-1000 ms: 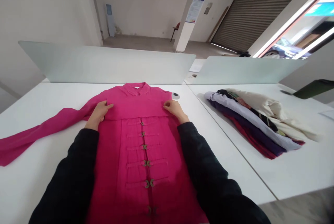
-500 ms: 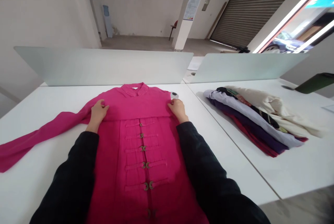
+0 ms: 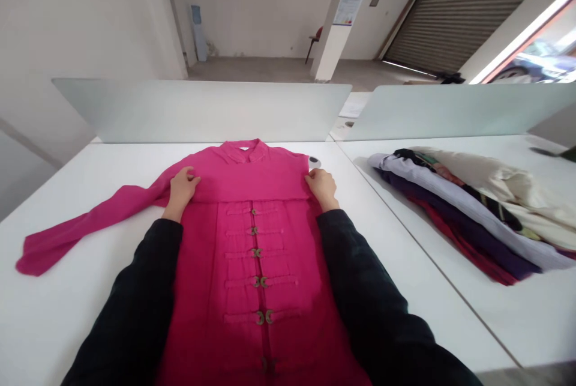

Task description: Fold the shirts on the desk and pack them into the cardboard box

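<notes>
On my feed the pink jacket (image 3: 236, 242) lies front up on the white bench (image 3: 36, 320), its collar (image 3: 258, 153) away from me and its metal clasps (image 3: 264, 281) running down the middle. A band of cloth (image 3: 252, 182) crosses the chest, and a long sleeve (image 3: 99, 218) trails out to the left; I can't tell whether the two are one piece.

To do this adjusting well, I'd work both ends of the band together with light, even tension, keeping its lower edge straight and the shoulders undisturbed. Pulling harder on one side would, I judge, skew the chest.

My right hand (image 3: 323, 188) has thumb and forefinger closed on the jacket's right edge, below the shoulder. My left hand (image 3: 183, 186) rests at the opposite side, fingers curled and thumb close to them, touching the cloth; I can't tell whether fabric is pinched there.

Beyond the right hand sits a pale disc (image 3: 314, 161); farther right, a clothes pile (image 3: 468, 212). Frosted panels (image 3: 220, 110) line the far edge.
</notes>
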`<state>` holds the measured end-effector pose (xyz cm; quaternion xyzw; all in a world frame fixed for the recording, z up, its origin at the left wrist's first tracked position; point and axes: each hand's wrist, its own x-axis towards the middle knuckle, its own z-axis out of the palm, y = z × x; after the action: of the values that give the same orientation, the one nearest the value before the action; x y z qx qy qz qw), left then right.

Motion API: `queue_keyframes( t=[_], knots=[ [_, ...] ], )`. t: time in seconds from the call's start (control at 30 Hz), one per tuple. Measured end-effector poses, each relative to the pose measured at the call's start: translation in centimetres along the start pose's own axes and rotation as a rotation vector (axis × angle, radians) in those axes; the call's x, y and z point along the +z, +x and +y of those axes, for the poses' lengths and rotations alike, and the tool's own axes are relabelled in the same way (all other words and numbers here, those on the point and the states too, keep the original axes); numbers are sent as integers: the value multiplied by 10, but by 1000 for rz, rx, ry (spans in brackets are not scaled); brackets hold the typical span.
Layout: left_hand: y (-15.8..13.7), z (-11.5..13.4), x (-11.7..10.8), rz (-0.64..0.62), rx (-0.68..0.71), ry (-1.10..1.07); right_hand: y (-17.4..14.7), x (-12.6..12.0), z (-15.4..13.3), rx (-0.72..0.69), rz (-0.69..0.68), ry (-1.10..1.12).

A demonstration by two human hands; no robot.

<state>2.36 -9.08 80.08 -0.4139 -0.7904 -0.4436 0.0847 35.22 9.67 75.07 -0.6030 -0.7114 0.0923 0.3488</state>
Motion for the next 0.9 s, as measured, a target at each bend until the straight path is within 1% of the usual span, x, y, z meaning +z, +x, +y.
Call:
queue_keyframes(
  t=[0.07, 0.17, 0.27, 0.33, 0.4, 0.5, 0.57, 0.67, 0.73, 0.8, 0.9],
  knots=[
    [-1, 2, -1, 12, 12, 13, 0, 1, 1, 0, 21, 24],
    [-1, 5, -9, 37, 25, 36, -1, 2, 0, -53, 93, 65],
    [1, 6, -31, 79, 26, 62, -2, 2, -3, -121, 150, 75],
    [2, -1, -53, 112, 15, 91, -1, 3, -5, -144, 122, 53],
    [2, -16, -79, 125, -22, 165, 0, 5, -5, -162, 68, 23],
    [-4, -51, -119, 86, -110, 386, 2, 9, -3, -198, 26, 2],
    [-15, -77, -144, 73, -162, 475, 3, 11, -2, -213, 32, 3],
    [-39, -111, -176, 60, -206, 527, 4, 13, -2, -212, 34, 17],
    [-54, -130, -191, 31, -210, 541, 5, 13, -2, -205, 30, 29],
    [-65, -143, -201, 12, -210, 548, 4, 14, -3, -203, 33, 40],
    [-73, -155, -210, 26, -202, 549, 4, 14, -3, -208, 40, 48]
  ],
)
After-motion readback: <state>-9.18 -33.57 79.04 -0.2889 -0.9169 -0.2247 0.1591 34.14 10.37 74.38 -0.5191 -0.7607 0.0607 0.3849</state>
